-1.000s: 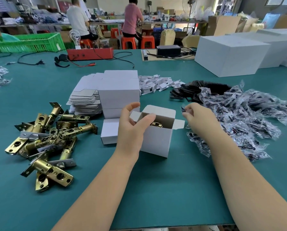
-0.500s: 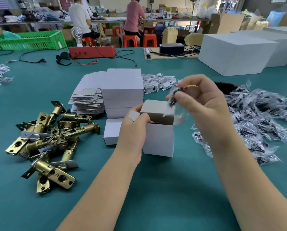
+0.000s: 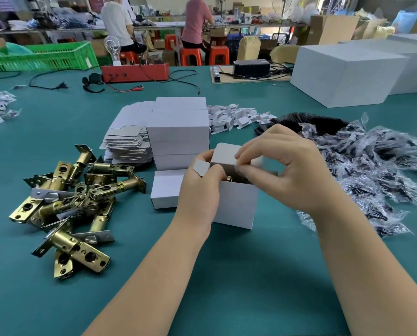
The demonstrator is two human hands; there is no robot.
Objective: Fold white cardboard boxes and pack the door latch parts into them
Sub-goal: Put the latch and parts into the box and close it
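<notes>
An open white cardboard box (image 3: 236, 204) stands upright on the teal table (image 3: 226, 275) in front of me. A brass latch part shows inside its mouth. My left hand (image 3: 200, 187) grips the box's left side at the top, thumb by the side flap. My right hand (image 3: 292, 170) hovers over the opening with curled fingers pinching a small clear screw bag (image 3: 255, 162) at the box's mouth. A heap of brass door latches (image 3: 76, 202) lies to the left. A pile of bagged screws (image 3: 377, 170) lies to the right.
Behind the box are stacked folded white boxes (image 3: 180, 132), one closed box (image 3: 166, 190) lying flat, and a stack of flat blanks (image 3: 127, 141). Small white card pieces (image 3: 234, 115) and black parts (image 3: 311, 120) lie further back. Large white cartons (image 3: 343, 73) stand at the far right.
My right hand picked a screw bag from the right pile, lifted it, and has now brought it down to the box's opening. The left hand kept hold of the box.
</notes>
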